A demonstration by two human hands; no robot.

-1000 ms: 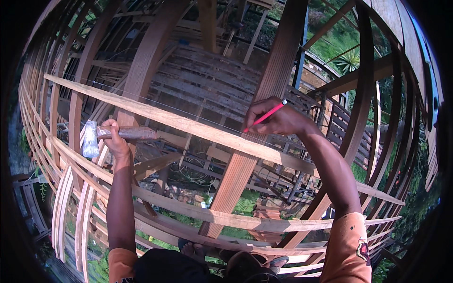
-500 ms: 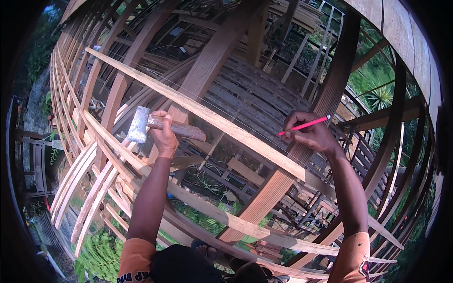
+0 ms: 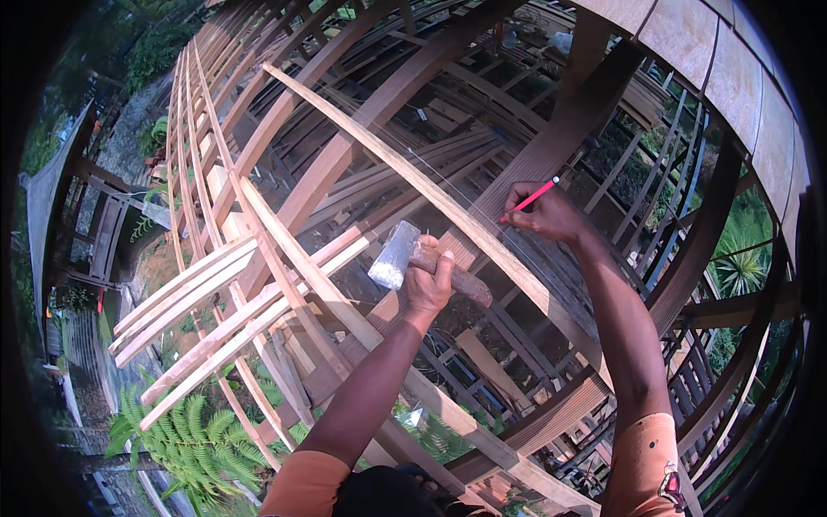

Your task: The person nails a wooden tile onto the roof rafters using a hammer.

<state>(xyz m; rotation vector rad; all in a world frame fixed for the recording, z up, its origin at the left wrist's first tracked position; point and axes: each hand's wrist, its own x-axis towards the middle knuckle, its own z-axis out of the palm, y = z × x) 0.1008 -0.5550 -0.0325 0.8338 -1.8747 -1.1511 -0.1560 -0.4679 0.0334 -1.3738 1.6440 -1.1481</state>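
My left hand (image 3: 431, 289) is closed round the brown wooden handle of a hatchet (image 3: 394, 257), its worn, pale grey head pointing left. Between the fingertips of my right hand (image 3: 551, 215) is a pink pencil (image 3: 529, 200), tilted with its tip down to the left. That tip is close to a long, pale wooden batten (image 3: 413, 177) and a dark sloping beam (image 3: 543, 159); whether it touches either I cannot tell. A thin string (image 3: 448, 183) runs along the batten's far side. The hatchet is held on the batten's near side.
Curved timber ribs and thin strips (image 3: 200, 129) cross at the left, with loose pale boards (image 3: 185, 289) poking out. Open gaps between the beams show ground and stacked timber far below. Wooden panels (image 3: 680, 39) edge the upper right. A fern (image 3: 194, 439) grows at lower left.
My view has shifted and turned. The right hand with the pencil has moved left along the batten to another beam. My left hand, still holding the hatchet, is now closer to the batten.
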